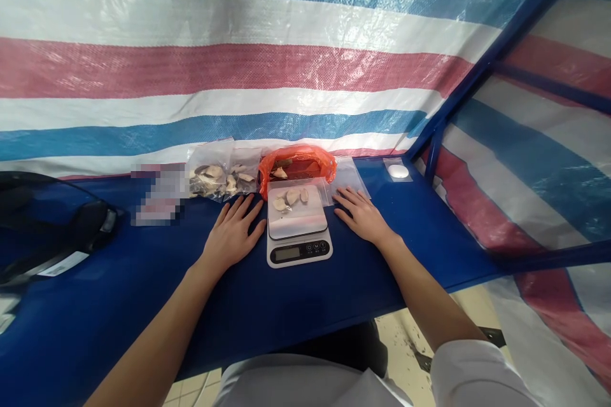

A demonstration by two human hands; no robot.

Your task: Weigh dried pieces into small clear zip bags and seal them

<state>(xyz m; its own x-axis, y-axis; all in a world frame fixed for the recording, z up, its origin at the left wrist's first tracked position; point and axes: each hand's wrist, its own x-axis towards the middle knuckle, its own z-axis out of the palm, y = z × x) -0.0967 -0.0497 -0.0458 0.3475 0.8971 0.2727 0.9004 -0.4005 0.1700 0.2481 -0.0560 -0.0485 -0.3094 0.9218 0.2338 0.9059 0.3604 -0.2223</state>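
Observation:
My left hand (233,232) lies flat on the blue table, fingers spread, just left of a white digital scale (300,253). On the other side of the scale my right hand (360,213) rests palm down, its fingertips at the edge of a clear flat plastic bag (352,177). Neither hand holds anything. On the scale's platform lies a clear bag with a few pale dried slices (292,198) in it. The display looks dark, with no readable number. Behind the scale stands an open orange plastic bag (298,156) with some pieces inside.
Clear bags of dried slices (210,179) lie behind my left hand. A small bag with a round white item (398,171) sits at the back right. Black gear with a strap (95,229) is at the left. Striped sheeting (238,70) and a blue frame (477,82) enclose the table (305,299).

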